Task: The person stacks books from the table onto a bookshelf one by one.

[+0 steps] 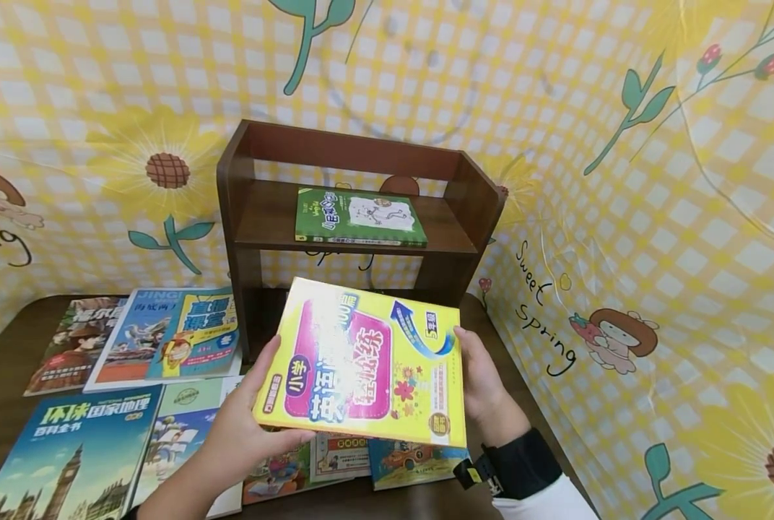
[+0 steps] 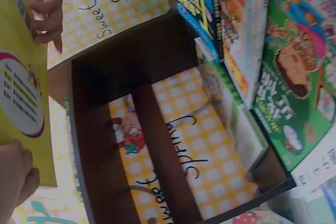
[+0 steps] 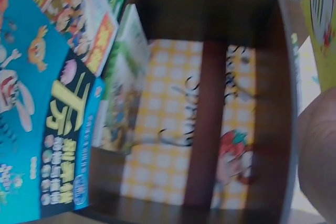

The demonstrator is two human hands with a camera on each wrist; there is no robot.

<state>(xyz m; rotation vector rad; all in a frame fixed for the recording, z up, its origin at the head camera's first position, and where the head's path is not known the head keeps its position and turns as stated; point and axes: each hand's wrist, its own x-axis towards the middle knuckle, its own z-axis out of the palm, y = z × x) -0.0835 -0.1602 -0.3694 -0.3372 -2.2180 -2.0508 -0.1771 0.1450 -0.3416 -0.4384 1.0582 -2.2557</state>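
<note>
1 yellow bk (image 1: 367, 365) in L hand (image 1: 247, 426), R hand (image 1: 484, 383); 1 shelf (image 1: 361, 151)

Yellow book (image 1: 369, 365), pink-panelled, closed, held tilted

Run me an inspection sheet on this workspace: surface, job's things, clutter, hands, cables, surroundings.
Surface: dark brown table, carrying a brown bookshelf.
Job's things: yellow book, held up in front of the bookshelf; glare hides part of its cover.
Clutter: green book flat on the upper shelf; overlapping books to the left; clock-tower book nearer; other covers partly hidden by the yellow book.
Hands: left hand and right hand grip opposite sides of the yellow book.
Cables: nothing seen.
Surroundings: yellow-and-white checked backdrop with sunflowers, behind and to the right.
</note>
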